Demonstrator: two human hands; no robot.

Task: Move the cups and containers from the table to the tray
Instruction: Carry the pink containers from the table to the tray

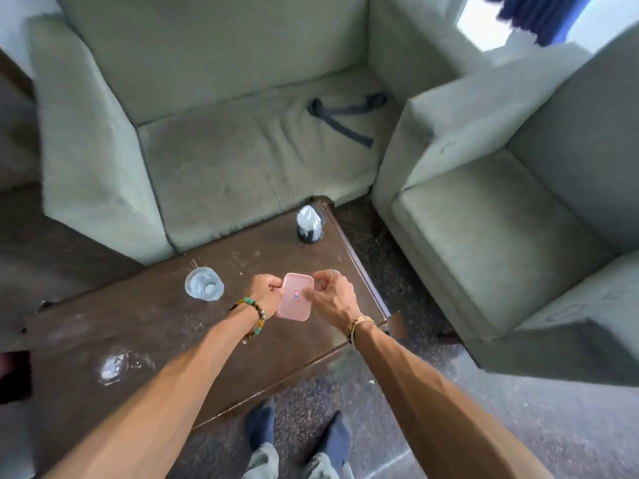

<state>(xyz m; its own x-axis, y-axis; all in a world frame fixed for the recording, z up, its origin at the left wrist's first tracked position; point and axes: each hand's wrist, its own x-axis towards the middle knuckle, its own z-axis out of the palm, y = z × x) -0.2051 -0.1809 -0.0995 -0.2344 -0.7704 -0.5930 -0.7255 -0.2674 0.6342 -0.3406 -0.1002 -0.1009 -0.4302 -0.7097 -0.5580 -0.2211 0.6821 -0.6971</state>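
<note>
A pink rectangular container (294, 302) with a small sticker on its lid is over the right part of the dark wooden table (145, 326). My left hand (264, 291) grips its left edge and my right hand (330, 295) grips its right edge. A clear glass cup (204, 284) stands on the table to the left of my hands. A dark cup with a white plastic bag in it (309, 224) stands near the table's far right corner. No tray is in view.
A grey-green sofa (242, 150) runs along the table's far side, with a dark strap (345, 114) on its seat. A matching armchair (501, 236) stands to the right. A shiny wet-looking patch (117, 368) lies on the table's near left. My feet (297, 433) stand on the speckled floor.
</note>
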